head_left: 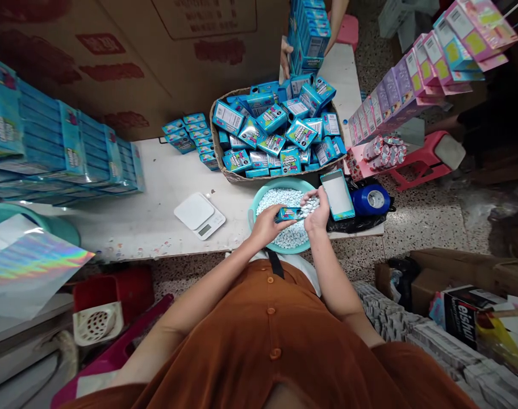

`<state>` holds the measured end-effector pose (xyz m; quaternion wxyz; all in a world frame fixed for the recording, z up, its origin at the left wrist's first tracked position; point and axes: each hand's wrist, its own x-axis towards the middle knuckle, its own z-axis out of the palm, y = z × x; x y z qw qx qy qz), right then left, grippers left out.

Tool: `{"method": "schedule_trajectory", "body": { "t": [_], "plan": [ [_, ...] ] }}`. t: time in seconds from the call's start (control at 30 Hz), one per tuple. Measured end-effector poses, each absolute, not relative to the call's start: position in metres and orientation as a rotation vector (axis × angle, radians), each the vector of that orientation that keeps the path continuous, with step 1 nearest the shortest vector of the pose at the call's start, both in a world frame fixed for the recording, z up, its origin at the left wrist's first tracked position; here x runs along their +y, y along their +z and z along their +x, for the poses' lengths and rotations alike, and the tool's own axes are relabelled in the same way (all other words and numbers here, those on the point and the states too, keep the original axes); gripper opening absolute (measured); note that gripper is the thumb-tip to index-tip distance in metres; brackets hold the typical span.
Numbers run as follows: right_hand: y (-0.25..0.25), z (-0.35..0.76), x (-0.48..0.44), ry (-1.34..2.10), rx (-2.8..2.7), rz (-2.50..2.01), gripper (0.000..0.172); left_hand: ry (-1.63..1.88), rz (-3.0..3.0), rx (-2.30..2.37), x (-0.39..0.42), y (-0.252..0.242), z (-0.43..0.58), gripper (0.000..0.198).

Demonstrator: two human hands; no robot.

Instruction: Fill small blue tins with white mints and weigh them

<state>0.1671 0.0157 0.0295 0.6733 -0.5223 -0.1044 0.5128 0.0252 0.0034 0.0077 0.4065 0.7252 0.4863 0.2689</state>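
Cardboard tray, heaped with small blue candy boxes, sits at twelve o'clock from the turquoise basin on my feed. Over that basin I see the right hand cupped around pale candies, and the left hand gripping one blue Caramelo box. The box's long axis runs roughly nine to three o'clock, one end pointing at the right hand, printed side towards me. More candies fill the basin.
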Motion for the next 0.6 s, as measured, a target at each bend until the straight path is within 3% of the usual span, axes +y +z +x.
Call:
{"method": "schedule_trajectory", "body": {
  "t": [0.37, 0.6],
  "plan": [
    [0.04, 0.162, 0.012, 1.067, -0.384, -1.193, 0.033, 0.755, 1.803, 1.205, 0.002, 0.007, 0.027, 0.046],
    [0.045, 0.163, 0.015, 1.048, -0.342, -1.229, 0.04, 0.784, 1.788, 1.206, 0.004, 0.011, 0.028, 0.045]
  ]
}}
